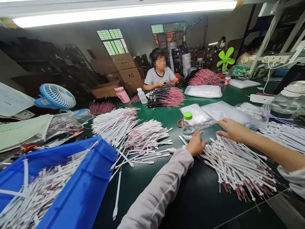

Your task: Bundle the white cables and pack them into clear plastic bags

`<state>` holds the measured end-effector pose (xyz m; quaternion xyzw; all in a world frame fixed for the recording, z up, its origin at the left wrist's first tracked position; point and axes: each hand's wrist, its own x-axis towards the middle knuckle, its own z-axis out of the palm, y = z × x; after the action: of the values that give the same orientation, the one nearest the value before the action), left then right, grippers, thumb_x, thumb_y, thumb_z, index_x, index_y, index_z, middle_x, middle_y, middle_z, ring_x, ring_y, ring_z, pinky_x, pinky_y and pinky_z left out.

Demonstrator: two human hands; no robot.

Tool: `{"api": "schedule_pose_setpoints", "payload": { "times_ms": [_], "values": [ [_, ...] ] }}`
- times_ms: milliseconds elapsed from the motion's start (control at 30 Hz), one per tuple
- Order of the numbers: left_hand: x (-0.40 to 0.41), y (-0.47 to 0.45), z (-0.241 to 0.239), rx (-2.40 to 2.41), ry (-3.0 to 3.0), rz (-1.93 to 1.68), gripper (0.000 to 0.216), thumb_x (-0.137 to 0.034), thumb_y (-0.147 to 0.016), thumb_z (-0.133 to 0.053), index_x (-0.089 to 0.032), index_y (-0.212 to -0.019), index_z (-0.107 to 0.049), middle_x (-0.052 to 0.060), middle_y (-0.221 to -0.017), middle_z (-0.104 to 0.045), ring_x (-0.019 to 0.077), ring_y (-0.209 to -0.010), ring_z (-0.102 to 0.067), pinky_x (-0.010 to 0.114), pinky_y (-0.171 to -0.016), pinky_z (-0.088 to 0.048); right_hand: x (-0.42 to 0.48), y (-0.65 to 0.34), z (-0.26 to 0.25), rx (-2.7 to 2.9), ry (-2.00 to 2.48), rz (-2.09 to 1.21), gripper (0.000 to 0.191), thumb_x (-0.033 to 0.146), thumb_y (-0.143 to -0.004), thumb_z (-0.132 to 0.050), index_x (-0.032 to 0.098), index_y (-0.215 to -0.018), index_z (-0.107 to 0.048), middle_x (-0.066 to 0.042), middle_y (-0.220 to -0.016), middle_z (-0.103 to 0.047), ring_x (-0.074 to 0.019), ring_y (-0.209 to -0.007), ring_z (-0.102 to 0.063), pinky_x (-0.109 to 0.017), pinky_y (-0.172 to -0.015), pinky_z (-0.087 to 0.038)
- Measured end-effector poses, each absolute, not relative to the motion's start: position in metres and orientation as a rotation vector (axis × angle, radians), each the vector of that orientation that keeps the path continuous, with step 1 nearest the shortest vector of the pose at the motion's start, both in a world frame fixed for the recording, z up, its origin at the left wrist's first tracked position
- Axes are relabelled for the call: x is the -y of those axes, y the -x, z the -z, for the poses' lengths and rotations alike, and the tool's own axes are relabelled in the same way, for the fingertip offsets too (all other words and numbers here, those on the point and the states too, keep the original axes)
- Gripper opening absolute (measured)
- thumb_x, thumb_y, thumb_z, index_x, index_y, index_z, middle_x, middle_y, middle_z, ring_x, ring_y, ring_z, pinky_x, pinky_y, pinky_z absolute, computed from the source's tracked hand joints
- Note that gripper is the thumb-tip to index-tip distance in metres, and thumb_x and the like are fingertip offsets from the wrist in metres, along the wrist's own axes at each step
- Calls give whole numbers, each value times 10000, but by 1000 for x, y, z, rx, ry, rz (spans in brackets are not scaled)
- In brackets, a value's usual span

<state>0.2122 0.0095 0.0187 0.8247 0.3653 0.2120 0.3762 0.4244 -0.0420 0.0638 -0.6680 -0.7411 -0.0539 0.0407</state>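
Note:
My left hand (196,144) is beside the left edge of a pile of white flat cables (234,163) with pinkish wire ends. Its fingers are slightly bent and apart from the thumb, and I see nothing held in them. Above the far end of the same pile, my right hand (231,129) reaches in from the right with fingers spread, empty. A clear jar with a green lid (188,125) stands just beyond my left hand. A few white strips (183,140) lie on the table by the left wrist.
A blue bin (95,178) of white cables stands at the left. More white cable bundles (145,135) lie mid-table, with plastic bags (228,111) behind the jar. Across the green table sits a person (160,76) by black-and-pink wires (166,97). A blue fan (57,96) is far left.

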Motion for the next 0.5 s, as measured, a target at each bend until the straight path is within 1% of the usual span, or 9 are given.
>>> {"api": "schedule_pose_setpoints", "payload": {
  "times_ms": [100,200,267,300,367,400,433,500],
  "values": [
    [-22,-200,-13,-1034,-2130,-568,540,-130,-789,-569,-78,-1315,-462,200,-1396,-446,259,-1341,-384,417,-1135,-287,-2,-436,-61,2416,1975,403,307,243,-834,-566,140,-1122,-592,-145,-1032,-595,-257,-919,-598,-310,-653,-450],
    [-34,-186,-13,-1152,-2161,-589,509,-129,-812,-522,-52,-1311,-455,221,-1360,-463,267,-1304,-425,429,-1106,-327,-32,-439,-53,2466,1889,448,256,169,-762,-632,151,-1018,-620,-142,-1013,-585,-265,-942,-562,-288,-616,-389],
    [-39,-187,-15,-1189,-2200,-578,428,-131,-827,-490,-55,-1247,-519,220,-1290,-525,277,-1245,-487,440,-1061,-382,-45,-440,-50,2475,1837,454,124,155,-797,-588,164,-911,-635,-126,-968,-592,-246,-910,-554,-283,-607,-358],
    [-40,-191,-15,-1172,-2232,-560,374,-129,-835,-474,-75,-1193,-567,199,-1234,-574,267,-1200,-528,430,-1037,-410,-49,-441,-50,2463,1819,456,96,161,-834,-543,166,-866,-634,-118,-944,-593,-235,-894,-551,-282,-604,-347],
    [-42,-207,-16,-1076,-2314,-513,317,-104,-837,-453,-124,-1094,-636,139,-1148,-647,226,-1130,-583,380,-1019,-439,-55,-442,-52,2413,1801,458,180,188,-895,-462,163,-828,-628,-108,-910,-589,-221,-881,-548,-279,-597,-333],
    [-42,-218,-17,-1018,-2356,-493,329,-78,-825,-450,-137,-1082,-646,118,-1149,-658,205,-1129,-587,348,-1028,-436,-57,-442,-54,2385,1795,458,202,206,-909,-445,162,-831,-625,-104,-902,-585,-217,-882,-547,-276,-594,-329],
    [-43,-230,-18,-968,-2394,-480,366,-47,-805,-452,-135,-1107,-638,111,-1189,-646,191,-1155,-573,320,-1045,-421,-58,-443,-55,2361,1789,456,206,223,-915,-442,162,-839,-624,-97,-896,-581,-212,-885,-546,-272,-593,-327],
    [-47,-253,-20,-922,-2466,-476,482,5,-758,-461,-90,-1217,-570,145,-1330,-551,190,-1250,-501,294,-1079,-383,-58,-442,-59,2334,1771,445,195,242,-912,-456,167,-833,-618,-79,-878,-576,-199,-876,-546,-265,-593,-324]
  ]
}}
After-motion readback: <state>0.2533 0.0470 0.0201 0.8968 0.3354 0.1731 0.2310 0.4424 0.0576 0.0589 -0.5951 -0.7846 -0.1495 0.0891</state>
